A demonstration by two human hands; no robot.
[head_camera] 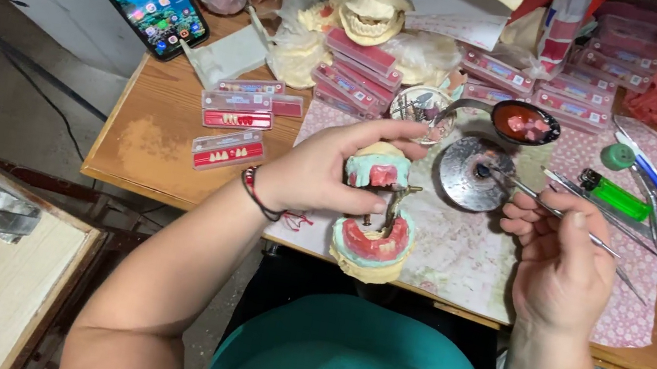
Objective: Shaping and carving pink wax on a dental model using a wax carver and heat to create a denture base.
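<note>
Left hand (322,170) grips a hinged dental model (374,220). Right hand (564,253) pinches a thin metal tool (541,204), tip on the round dish (474,174) just ahead

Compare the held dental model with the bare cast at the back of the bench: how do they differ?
The held dental model carries pink wax and a metal hinge frame, gripped by the left hand; the bare cast is plain cream, without wax, resting among plastic bags. The model hangs open; the cast sits closed. Both are jaw-shaped.

— Where is the one camera sitting?
— It is riding on the person's head, looking steeply down and close over the cluttered wooden workbench (162,155), with the teal-clad lap filling the lower centre.
</note>
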